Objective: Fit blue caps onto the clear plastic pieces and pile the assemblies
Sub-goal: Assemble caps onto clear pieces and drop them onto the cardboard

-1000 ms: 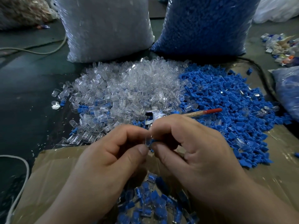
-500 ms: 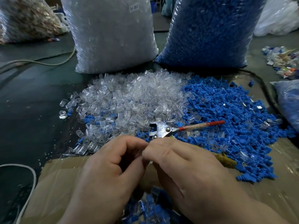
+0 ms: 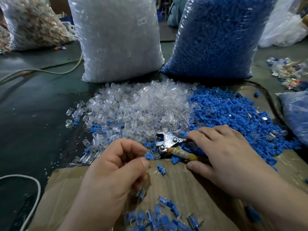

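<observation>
Cardboard sheet [image 3: 191, 189], left hand [image 3: 113, 174] pinching small blue cap [image 3: 149, 156], right hand [image 3: 228, 155] splayed, empty

The right hand [image 3: 230, 160] hides the handles of the pliers [image 3: 168, 141]. The assembly pile [image 3: 160, 217], blurred, runs off the bottom edge. The clear sack [image 3: 116, 39] and blue sack [image 3: 216, 35] lose their tops.

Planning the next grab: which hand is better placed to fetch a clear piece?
Right: the right hand is open, near the clear pile; the left hand pinches a blue cap.
</observation>
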